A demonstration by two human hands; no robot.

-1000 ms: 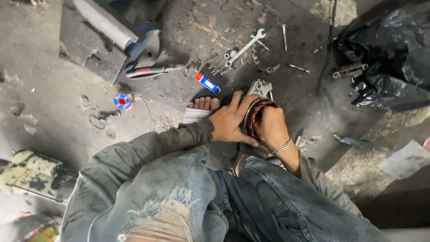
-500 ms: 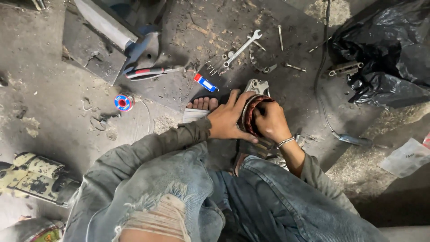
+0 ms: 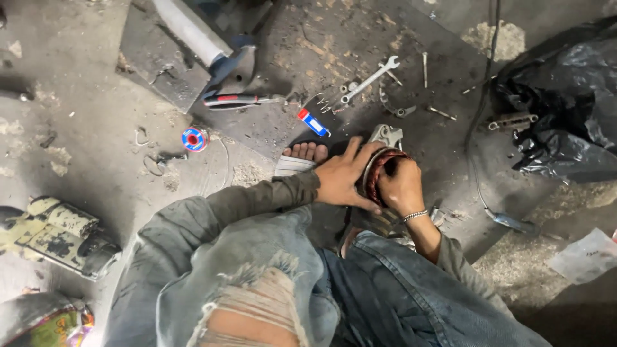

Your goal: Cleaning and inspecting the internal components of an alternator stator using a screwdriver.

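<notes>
A: Where's the one copper coil ring (image 3: 379, 172)?

B: Just below the single wrench (image 3: 369, 80), clasped between two hands: left hand (image 3: 344, 180) fingers spread across it, right hand (image 3: 402, 186) curled around its edge.

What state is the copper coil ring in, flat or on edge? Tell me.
On edge. The coil ring stands upright between the left hand and right hand, its round rim facing sideways.

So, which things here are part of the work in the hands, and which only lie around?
In hand:
left hand
right hand
copper-wound coil ring
metal housing

Lying about:
spanner
pliers
solder spool
black plastic bag
</notes>
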